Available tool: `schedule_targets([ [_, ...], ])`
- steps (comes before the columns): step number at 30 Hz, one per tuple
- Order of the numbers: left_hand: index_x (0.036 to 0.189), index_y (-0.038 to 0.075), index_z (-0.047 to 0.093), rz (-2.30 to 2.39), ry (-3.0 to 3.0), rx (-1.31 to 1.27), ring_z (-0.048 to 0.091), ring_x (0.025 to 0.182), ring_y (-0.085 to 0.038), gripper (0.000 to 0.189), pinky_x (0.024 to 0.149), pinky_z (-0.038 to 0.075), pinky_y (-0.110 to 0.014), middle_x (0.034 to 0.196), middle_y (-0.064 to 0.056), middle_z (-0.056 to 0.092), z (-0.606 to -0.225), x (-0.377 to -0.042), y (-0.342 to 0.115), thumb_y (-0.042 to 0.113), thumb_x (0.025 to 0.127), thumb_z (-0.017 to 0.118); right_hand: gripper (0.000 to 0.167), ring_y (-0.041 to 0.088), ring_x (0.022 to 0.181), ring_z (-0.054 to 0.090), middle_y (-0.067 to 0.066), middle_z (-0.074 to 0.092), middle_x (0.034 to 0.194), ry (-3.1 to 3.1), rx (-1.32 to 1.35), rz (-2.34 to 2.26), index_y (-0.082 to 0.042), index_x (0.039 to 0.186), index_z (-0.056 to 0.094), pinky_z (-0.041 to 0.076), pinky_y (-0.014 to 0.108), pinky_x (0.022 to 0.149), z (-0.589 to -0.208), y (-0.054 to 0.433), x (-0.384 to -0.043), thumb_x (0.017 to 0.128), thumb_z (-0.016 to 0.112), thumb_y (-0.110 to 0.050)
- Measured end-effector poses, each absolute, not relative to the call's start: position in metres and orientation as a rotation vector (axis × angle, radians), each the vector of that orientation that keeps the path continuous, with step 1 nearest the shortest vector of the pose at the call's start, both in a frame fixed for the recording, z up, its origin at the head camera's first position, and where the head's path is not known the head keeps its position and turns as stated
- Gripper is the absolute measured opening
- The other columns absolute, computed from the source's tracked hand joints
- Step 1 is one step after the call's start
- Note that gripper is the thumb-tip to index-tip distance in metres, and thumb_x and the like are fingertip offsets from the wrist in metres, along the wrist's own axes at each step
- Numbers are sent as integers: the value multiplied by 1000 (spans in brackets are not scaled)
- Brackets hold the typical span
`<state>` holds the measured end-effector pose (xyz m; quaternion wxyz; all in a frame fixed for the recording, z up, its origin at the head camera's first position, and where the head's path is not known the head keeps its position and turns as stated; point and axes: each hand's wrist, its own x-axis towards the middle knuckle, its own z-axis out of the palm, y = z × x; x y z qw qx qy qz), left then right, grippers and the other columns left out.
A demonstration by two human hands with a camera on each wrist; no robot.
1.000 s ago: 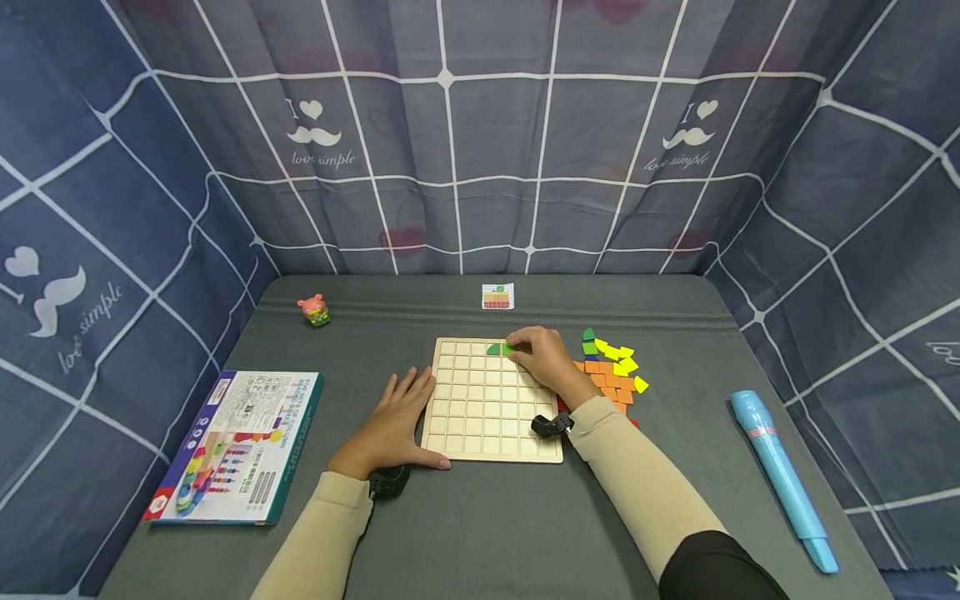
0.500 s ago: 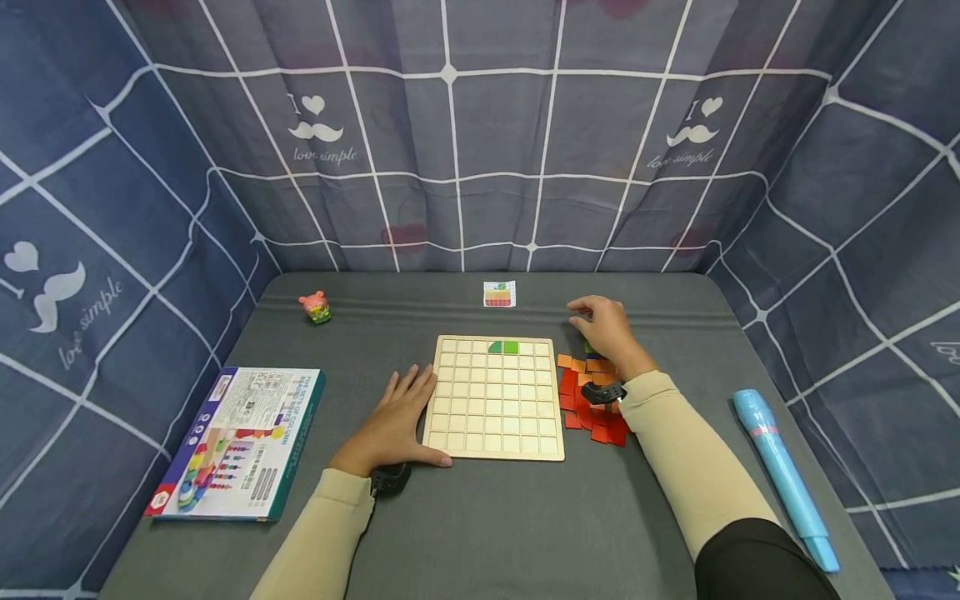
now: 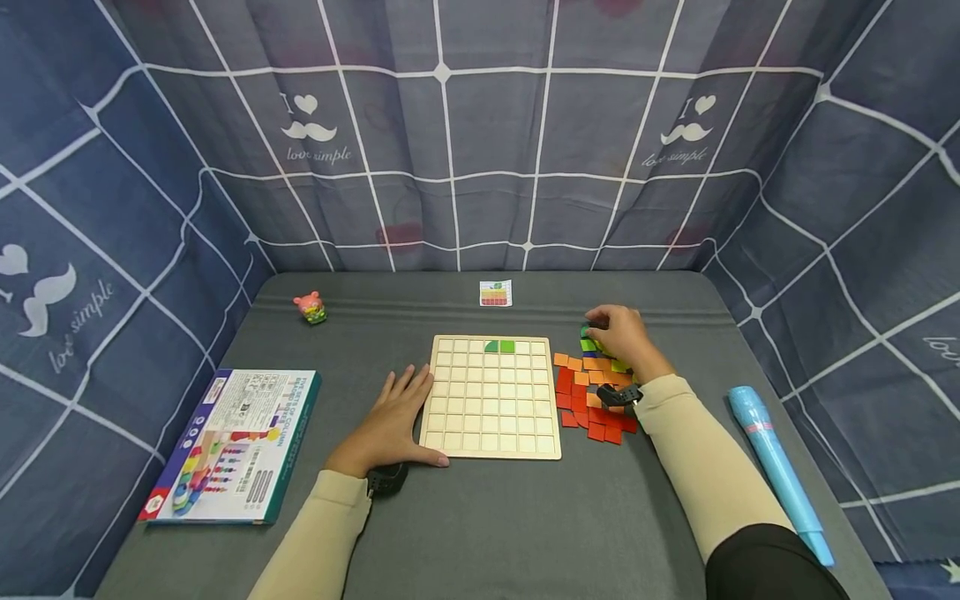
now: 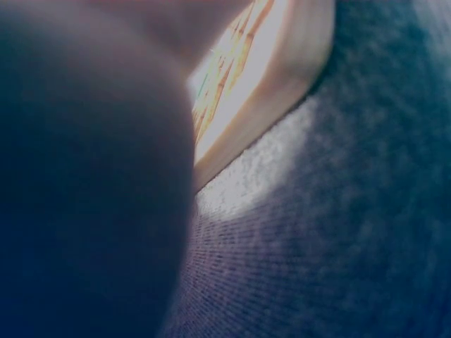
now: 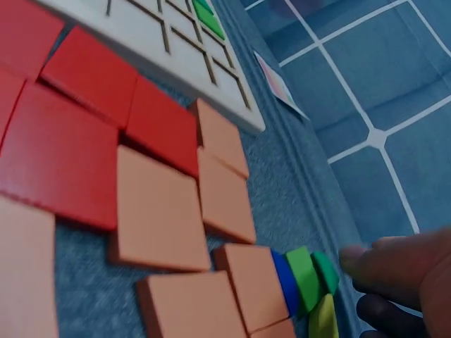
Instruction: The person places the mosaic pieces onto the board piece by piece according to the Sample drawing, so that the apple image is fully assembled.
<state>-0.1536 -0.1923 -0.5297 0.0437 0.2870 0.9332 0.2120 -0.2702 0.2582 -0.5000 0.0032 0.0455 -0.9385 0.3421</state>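
A wooden grid board (image 3: 480,403) lies in the middle of the grey table. In its top row sit a dark green rounded tile (image 3: 491,346) and a bright green square tile (image 3: 507,347). My left hand (image 3: 390,425) rests at the board's left edge, fingers spread, thumb by the near corner. To the right of the board, my right hand (image 3: 624,335) is bent over the far end of the tile pile, fingertips beside a dark green tile (image 5: 325,272) and a green tile (image 5: 303,279). Whether those fingers pinch a tile, I cannot tell.
Red tiles (image 3: 573,406) and orange tiles (image 3: 592,376) spread right of the board. A small pattern card (image 3: 496,293) lies behind it. A pig figurine (image 3: 311,307) and a boxed set (image 3: 240,442) are on the left, a blue tube (image 3: 780,471) on the right.
My right hand has left the bright green square on the board, moved right past the pile's far end, then come down onto the green tiles. The left hand has stayed put.
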Motion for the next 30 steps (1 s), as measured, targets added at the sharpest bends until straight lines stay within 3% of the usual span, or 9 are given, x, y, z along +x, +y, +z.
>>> schedule_targets([
  [13, 166, -2, 19, 651, 2852, 870, 7, 158, -40, 149, 124, -1, -60, 173, -19, 14, -530, -153, -192, 85, 63, 82, 30, 35, 107, 64, 19, 70, 117, -2942, 118, 1085, 2, 123, 74, 53, 52, 95, -509, 264, -259, 98, 78, -14],
  [21, 166, -2, 20, 667, 2856, 870, 8, 158, -41, 148, 124, 0, -61, 172, -20, 15, -528, -152, -192, 83, 63, 83, 19, 34, 99, 65, 16, 71, 110, -2913, 216, 1066, 0, 109, 78, 54, 51, 89, -504, 265, -255, 94, 83, -11],
  [30, 166, -3, 20, 656, 2858, 870, 8, 158, -42, 148, 124, 1, -62, 172, -20, 15, -528, -152, -192, 83, 63, 84, 11, 30, 93, 70, 13, 75, 102, -2963, 330, 1078, -1, 104, 80, 57, 51, 88, -503, 267, -253, 93, 81, -4],
])
